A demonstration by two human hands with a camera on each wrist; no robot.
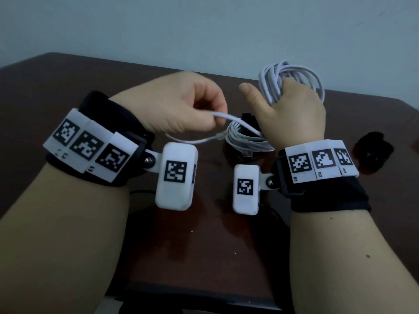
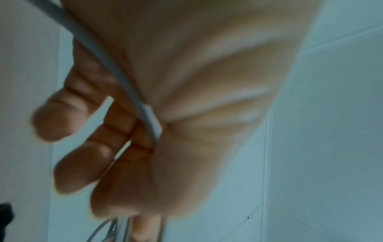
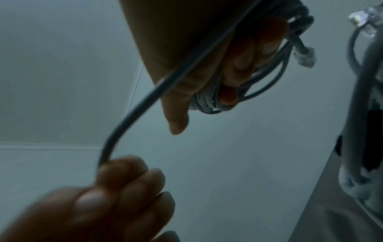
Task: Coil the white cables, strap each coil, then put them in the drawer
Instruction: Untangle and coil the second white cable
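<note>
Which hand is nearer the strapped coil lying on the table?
Right. The right hand is raised just beside and above the strapped coil, gripping another coil; the left hand sits further left, pinching the loose strand.

The table (image 1: 68,91) fills the middle and lower part of the head view, with a wall (image 1: 204,23) behind it across the top. The left hand (image 1: 181,105) is left of centre, above the table. The right hand (image 1: 297,109) is right of centre, with a coil of cable (image 1: 292,75) wound around it and standing up behind it, toward the upper right. A loose strand (image 1: 226,117) runs between the two hands. Below that strand, between the hands, a second coil (image 1: 244,141) lies on the table with a strap (image 1: 249,118) just behind it. Another strap (image 1: 374,152) lies on the table at the right edge, well apart from that coil.
</note>
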